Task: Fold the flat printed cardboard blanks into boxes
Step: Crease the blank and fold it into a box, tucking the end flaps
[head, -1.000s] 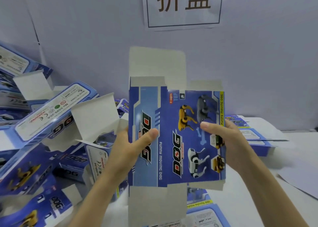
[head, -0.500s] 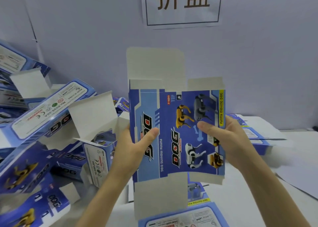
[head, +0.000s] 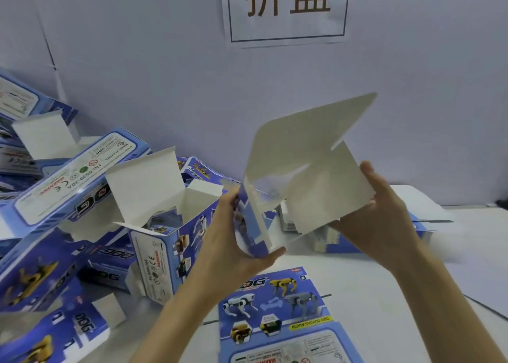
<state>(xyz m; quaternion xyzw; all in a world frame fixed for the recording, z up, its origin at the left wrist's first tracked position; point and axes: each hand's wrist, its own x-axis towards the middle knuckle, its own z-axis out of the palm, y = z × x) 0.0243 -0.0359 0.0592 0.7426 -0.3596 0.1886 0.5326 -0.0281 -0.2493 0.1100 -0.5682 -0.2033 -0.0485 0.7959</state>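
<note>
1. A plain pale blue-grey wall stands behind both the left hand and the right hand, filling the upper half of the view.
2. A white paper sign hangs on the wall straight above the hands. It bears 2 large brown characters inside a thin dark frame line.
3. A thin dark line slants down the wall, far up and to the left of the left hand.
4. A white tabletop lies below the hands and meets the wall behind the right hand.
5. The light is soft and even, and the shadows are faint.
</note>
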